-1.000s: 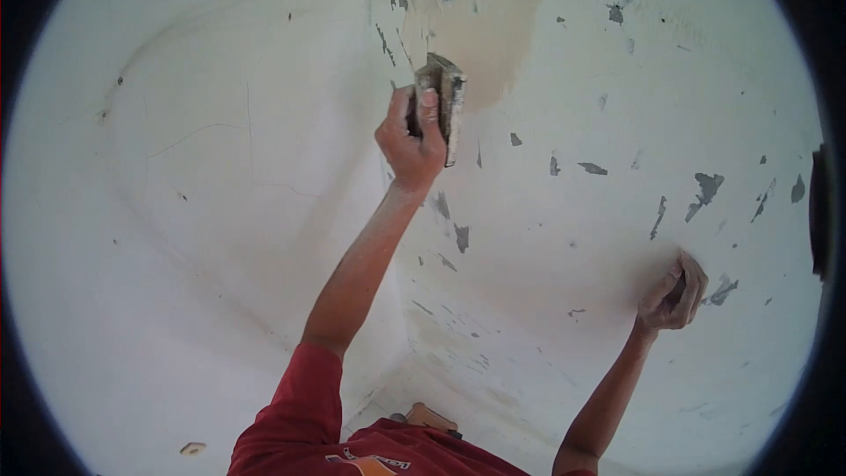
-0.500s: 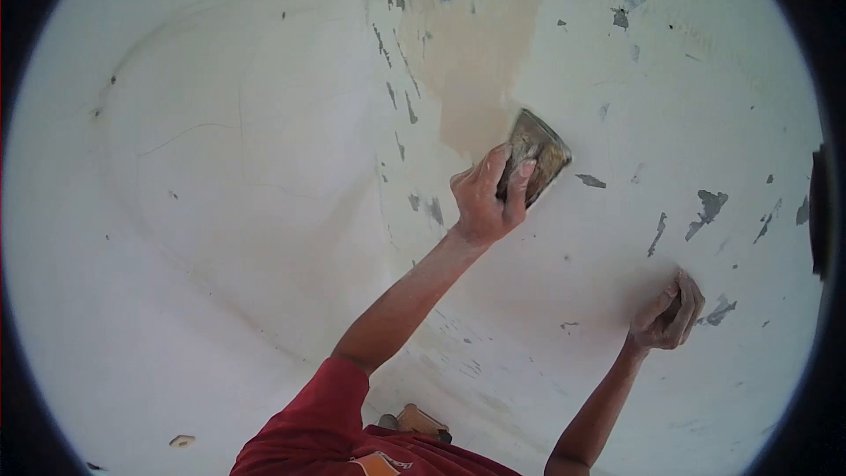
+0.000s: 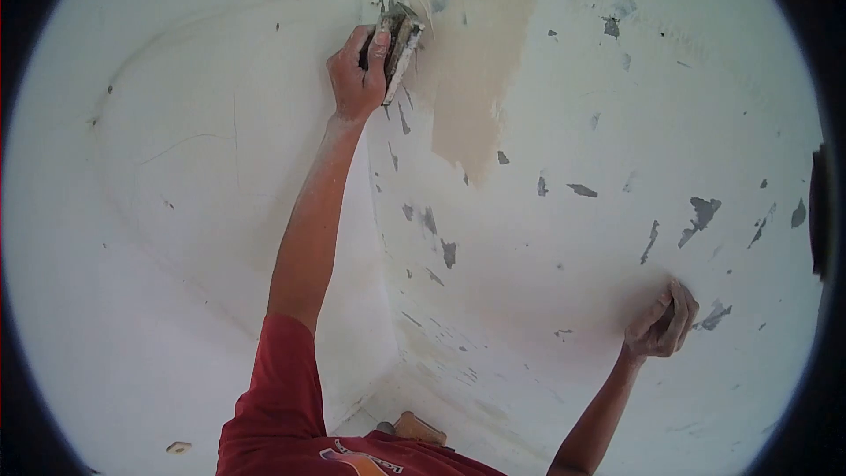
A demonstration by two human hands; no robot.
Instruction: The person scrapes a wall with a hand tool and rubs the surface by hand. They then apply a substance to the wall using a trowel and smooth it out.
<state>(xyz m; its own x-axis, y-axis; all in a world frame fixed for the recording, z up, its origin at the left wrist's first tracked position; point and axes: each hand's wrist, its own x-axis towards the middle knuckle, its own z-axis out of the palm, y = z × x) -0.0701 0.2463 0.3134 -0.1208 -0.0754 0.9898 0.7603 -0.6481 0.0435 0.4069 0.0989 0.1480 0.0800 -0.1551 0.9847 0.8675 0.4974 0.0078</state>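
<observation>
My left hand (image 3: 357,75) grips a putty-smeared flat scraper (image 3: 404,53) high up by the wall corner. The tool is tilted, with white filler along its long edge, and it overlaps the grey chips there. To its right lies a tan patch (image 3: 476,79) on the wall. Lower right, my right hand (image 3: 663,322) stays close to the wall with its fingers curled in. What is inside those fingers is hidden. A grey chipped spot (image 3: 716,316) shows just right of them. Both hands look dusty with white powder.
A pale wall (image 3: 194,211) with faint cracks fills the left side. Several bare grey spots (image 3: 701,216) dot the right wall. At the bottom, a brownish object (image 3: 419,428) lies beyond the red shirt (image 3: 291,388). A dark object (image 3: 820,211) stands at the right edge.
My left hand has moved up and left with the scraper, from the tan patch's lower edge to the corner. Grey chips formerly behind it now show. My right hand has barely moved.
</observation>
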